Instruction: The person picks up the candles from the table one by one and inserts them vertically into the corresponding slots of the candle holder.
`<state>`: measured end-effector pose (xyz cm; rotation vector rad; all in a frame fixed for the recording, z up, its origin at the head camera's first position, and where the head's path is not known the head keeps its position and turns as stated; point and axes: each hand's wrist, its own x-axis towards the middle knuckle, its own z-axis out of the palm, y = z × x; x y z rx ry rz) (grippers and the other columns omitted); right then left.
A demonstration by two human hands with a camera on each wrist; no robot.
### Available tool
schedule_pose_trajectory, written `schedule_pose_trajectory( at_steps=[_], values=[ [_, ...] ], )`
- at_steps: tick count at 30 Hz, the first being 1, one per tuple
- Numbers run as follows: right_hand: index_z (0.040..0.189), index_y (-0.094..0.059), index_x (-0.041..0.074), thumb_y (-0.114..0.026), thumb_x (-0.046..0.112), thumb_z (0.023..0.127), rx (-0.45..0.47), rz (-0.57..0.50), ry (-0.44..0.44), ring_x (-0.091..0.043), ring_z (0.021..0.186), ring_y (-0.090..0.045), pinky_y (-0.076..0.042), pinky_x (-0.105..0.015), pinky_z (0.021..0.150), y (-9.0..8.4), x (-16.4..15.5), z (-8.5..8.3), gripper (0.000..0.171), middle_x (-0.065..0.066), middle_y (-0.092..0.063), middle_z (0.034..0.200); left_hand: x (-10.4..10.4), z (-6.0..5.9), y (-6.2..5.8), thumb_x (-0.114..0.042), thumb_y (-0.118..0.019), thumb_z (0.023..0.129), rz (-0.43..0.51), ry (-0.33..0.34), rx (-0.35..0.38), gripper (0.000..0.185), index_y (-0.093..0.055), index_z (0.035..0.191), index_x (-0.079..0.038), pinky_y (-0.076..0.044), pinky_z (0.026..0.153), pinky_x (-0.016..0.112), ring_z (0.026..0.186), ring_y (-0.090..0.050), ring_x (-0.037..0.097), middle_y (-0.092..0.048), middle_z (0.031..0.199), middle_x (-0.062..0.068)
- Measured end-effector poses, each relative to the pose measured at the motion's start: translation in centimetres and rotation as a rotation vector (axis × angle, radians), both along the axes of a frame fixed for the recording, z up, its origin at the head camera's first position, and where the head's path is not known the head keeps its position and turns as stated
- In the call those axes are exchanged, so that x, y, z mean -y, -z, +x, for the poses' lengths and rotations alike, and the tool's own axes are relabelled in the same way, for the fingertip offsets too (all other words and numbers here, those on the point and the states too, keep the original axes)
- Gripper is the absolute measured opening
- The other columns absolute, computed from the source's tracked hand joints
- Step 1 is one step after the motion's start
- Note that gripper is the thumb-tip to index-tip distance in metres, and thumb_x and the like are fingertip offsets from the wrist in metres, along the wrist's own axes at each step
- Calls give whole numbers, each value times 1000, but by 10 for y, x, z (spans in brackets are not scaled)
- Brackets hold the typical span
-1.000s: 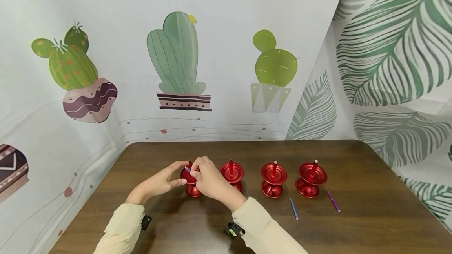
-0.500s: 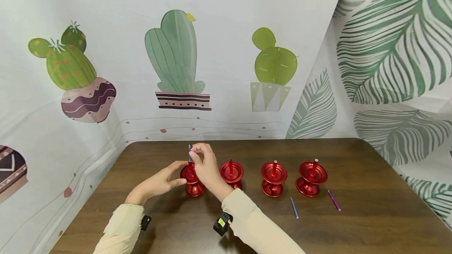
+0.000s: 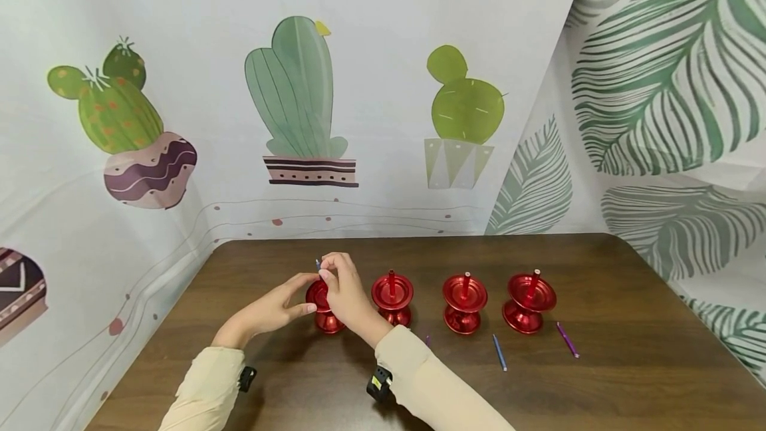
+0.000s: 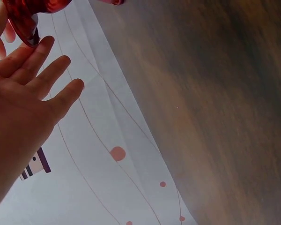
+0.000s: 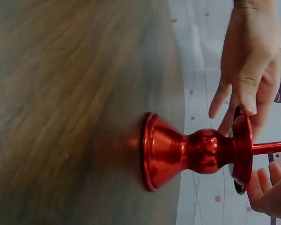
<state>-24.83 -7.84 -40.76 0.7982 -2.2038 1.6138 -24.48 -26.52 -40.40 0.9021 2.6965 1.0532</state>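
Observation:
My left hand (image 3: 269, 311) holds the dish rim of the leftmost red metal candle holder (image 3: 329, 323), thumb in front and fingers behind. In the right wrist view the same holder (image 5: 164, 152) stands upright on its flared base, with a thin red tube rising from its dish. My right hand (image 3: 350, 291) pinches a slim blue candle (image 3: 318, 263) over that dish; its tip shows above the fingers and its lower end is hidden by them. In the left wrist view the left fingers (image 4: 61, 70) reach under the red dish (image 4: 25, 18).
To the right stand three more red holders, a near one (image 3: 393, 294), a middle one (image 3: 465, 301) and a far one (image 3: 529, 301). A blue candle (image 3: 500, 353) and a purple candle (image 3: 568, 340) lie before them. Another purple piece (image 3: 427, 340) peeks past the right sleeve.
The right hand first rose, turning the blue candle upright over the leftmost holder, then lowered a little with it. The left hand has kept its place at the rim.

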Motion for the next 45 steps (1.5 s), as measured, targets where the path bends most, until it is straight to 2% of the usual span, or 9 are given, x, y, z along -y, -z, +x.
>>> schedule_pose_trajectory(
  at_steps=[8,14,20,25,30,40,45],
  values=[
    [101,-50,3,-48,11,100,-3,163,24,-26,108,-46,-43,-37,94,-6,-6,3,8,-11,-48,112,0,1,-1,-24,-65,92,0,-5,-4,57,-42,140,-2,-28,107,59,134,-36,37,-44,140,16],
    [105,-50,6,-50,7,99,-27,183,48,-25,109,-46,-44,-36,94,-5,-9,7,6,-11,-48,113,-1,0,-1,-25,-65,92,7,-14,22,60,-40,141,0,-28,107,60,134,-34,39,-43,141,17],
    [112,-50,3,-52,6,98,-38,195,49,-25,108,-47,-45,-37,94,-4,-13,11,15,-13,-49,115,-2,1,-1,-26,-65,92,-15,-38,27,61,-40,141,2,-28,107,59,134,-36,40,-44,140,19],
    [122,-50,3,-52,10,99,-4,209,36,-26,118,-47,-43,-40,100,-7,-18,15,25,-13,-49,124,-4,4,-5,-25,-63,93,-38,-32,11,61,-39,141,5,-29,105,61,132,-37,43,-43,140,21],
    [132,-47,2,-51,14,100,-12,241,-8,-25,128,-45,-39,-41,106,-11,-22,21,35,-13,-48,135,-5,10,-7,-23,-64,93,-40,-52,-70,58,-42,139,5,-34,103,58,129,-42,40,-47,136,20],
    [142,-42,7,-48,23,102,-55,285,-99,-20,130,-44,-38,-41,106,-30,-41,38,44,-6,-48,141,-12,33,-18,-19,-63,94,2,-296,-298,40,-56,127,3,-44,94,56,117,-54,38,-59,123,18],
    [143,-43,12,-49,25,101,-86,269,-110,-16,134,-40,-35,-42,108,-41,-52,46,44,-3,-47,143,-24,42,-31,-12,-65,92,44,-375,-430,34,-60,122,2,-45,94,54,115,-56,35,-61,119,16]
  ],
)
